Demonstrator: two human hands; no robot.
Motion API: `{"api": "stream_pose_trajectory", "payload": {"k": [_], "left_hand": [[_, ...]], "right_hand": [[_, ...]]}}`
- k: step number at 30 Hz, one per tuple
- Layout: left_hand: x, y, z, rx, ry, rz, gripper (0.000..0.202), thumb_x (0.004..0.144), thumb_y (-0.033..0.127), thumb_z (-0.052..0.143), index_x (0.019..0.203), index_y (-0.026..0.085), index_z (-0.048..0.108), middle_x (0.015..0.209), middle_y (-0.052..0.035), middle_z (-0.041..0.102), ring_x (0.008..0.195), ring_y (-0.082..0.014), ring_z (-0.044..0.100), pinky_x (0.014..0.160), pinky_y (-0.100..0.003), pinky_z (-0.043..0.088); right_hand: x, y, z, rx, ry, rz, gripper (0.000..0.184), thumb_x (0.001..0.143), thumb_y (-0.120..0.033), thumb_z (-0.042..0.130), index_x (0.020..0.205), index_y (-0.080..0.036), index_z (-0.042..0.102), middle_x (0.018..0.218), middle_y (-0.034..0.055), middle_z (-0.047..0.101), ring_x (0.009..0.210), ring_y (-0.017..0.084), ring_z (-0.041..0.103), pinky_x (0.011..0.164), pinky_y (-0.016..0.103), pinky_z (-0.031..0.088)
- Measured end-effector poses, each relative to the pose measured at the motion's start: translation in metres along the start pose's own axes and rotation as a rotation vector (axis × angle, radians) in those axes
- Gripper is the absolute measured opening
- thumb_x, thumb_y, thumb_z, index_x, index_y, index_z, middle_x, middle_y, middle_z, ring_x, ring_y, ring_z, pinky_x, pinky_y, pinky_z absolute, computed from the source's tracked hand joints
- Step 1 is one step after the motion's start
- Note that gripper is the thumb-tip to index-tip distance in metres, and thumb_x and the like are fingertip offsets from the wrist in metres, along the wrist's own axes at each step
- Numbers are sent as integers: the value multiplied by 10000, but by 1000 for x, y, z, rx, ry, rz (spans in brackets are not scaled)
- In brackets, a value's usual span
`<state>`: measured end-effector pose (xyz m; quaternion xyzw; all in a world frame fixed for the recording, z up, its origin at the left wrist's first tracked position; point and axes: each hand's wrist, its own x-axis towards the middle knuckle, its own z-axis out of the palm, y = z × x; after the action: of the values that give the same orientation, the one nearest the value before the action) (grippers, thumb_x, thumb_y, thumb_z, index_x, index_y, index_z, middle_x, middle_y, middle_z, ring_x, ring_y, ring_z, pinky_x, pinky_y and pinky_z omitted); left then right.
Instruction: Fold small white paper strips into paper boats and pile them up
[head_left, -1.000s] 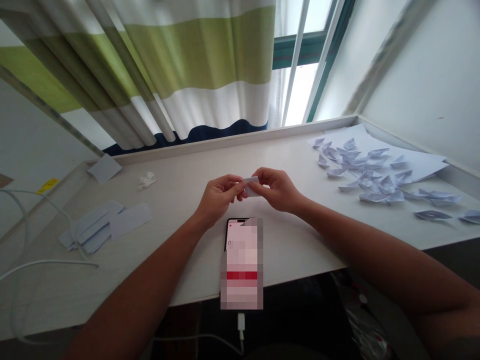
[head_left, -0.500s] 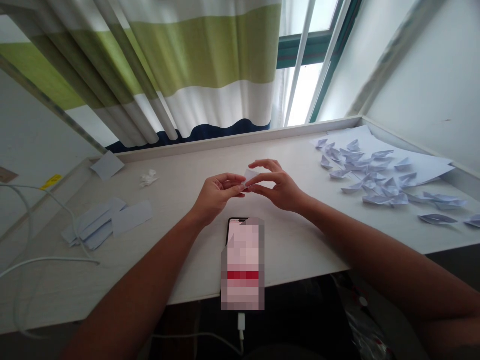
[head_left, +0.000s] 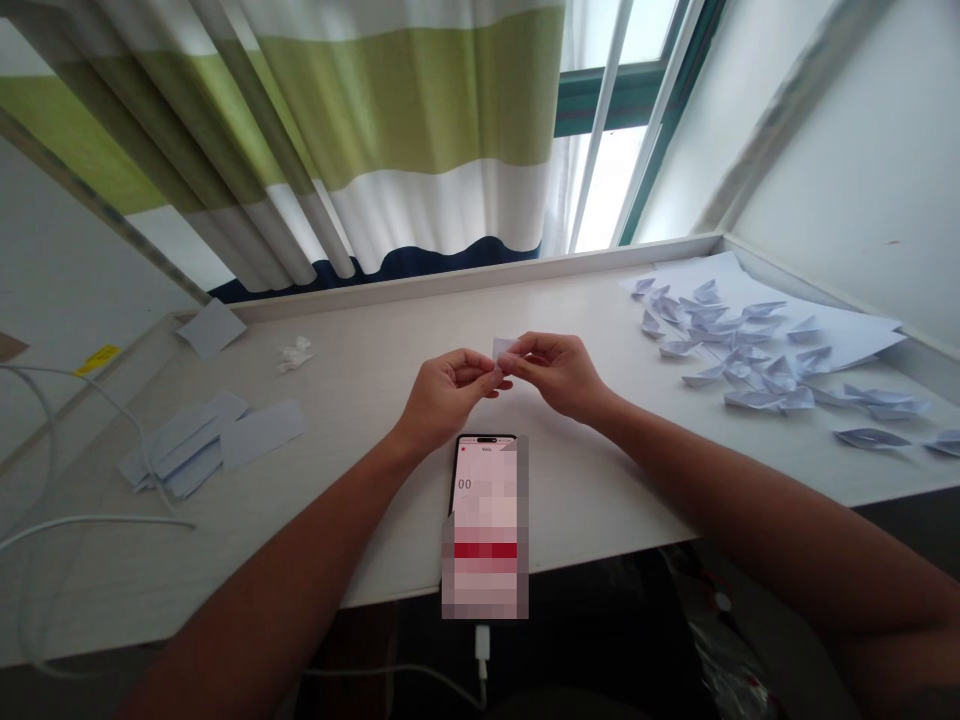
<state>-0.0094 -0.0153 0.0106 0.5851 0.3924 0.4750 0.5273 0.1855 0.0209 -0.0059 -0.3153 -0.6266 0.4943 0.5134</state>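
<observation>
Between my two hands, above the middle of the desk, is a small piece of folded white paper [head_left: 503, 347]. My left hand [head_left: 448, 393] pinches its lower left part between thumb and fingers. On the other side, my right hand [head_left: 559, 372] grips it with thumb and forefinger, the fingertips of both hands nearly touching. Most of the paper is covered by my fingers, so its folds cannot be made out. To the right lie several folded paper boats [head_left: 757, 350], some of them on large white sheets [head_left: 862, 325].
A phone [head_left: 486, 520] with a charging cable [head_left: 482, 645] lies at the desk's front edge. On the left are a stack of paper slips [head_left: 262, 432], a square sheet [head_left: 212, 328], a crumpled white scrap [head_left: 295, 355] and a looping cable [head_left: 97, 520]. A raised rim [head_left: 450, 287] runs along the back.
My right hand's raised fingers have come down and closed on the folded paper. Both hands have drawn closer together, with my left hand shifting slightly right.
</observation>
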Motion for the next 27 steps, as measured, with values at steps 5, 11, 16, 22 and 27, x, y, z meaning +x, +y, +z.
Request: {"api": "stream_pose_trajectory", "payload": {"k": [5, 11, 16, 22, 27], "left_hand": [[-1, 3, 2, -56, 28, -21, 525, 747, 372, 1001, 1028, 203, 590, 839, -50, 854, 918, -275, 849, 875, -402, 636], [-2, 5, 0, -49, 21, -92, 494, 754, 353, 996, 1057, 183, 645, 920, -87, 869, 919, -267, 846, 919, -430, 631], [-2, 5, 2, -35, -103, -126, 419, 846, 479, 915, 1041, 135, 776, 963, -129, 862, 925, -278, 841, 896, -446, 649], [0, 5, 0, -87, -62, -114, 380, 780, 444, 969, 899, 153, 755, 919, -107, 859, 937, -277, 840, 878, -418, 636], [0, 6, -4, -110, -97, -146, 376, 760, 433, 984, 850, 158, 745, 886, -94, 854, 925, -267, 836, 867, -404, 626]], "right_hand": [[-1, -2, 3, 104, 3, -16, 496, 675, -497, 1035, 834, -211, 663, 783, 7, 760, 713, 189, 756, 703, 373, 638], [-2, -3, 2, 73, 2, -45, 623, 683, -452, 1036, 1009, -262, 539, 776, -37, 735, 698, 166, 712, 663, 326, 590], [-2, -5, -1, 22, 12, -56, 605, 702, -427, 1029, 1063, -256, 575, 711, -71, 660, 678, 142, 642, 652, 299, 525], [0, -5, -2, 40, -74, 18, 441, 789, -569, 943, 915, -194, 747, 825, 17, 736, 770, 164, 667, 715, 326, 544], [-1, -8, -1, 37, -107, -10, 413, 812, -590, 919, 797, -198, 791, 802, 21, 729, 766, 165, 640, 716, 336, 526]]}}
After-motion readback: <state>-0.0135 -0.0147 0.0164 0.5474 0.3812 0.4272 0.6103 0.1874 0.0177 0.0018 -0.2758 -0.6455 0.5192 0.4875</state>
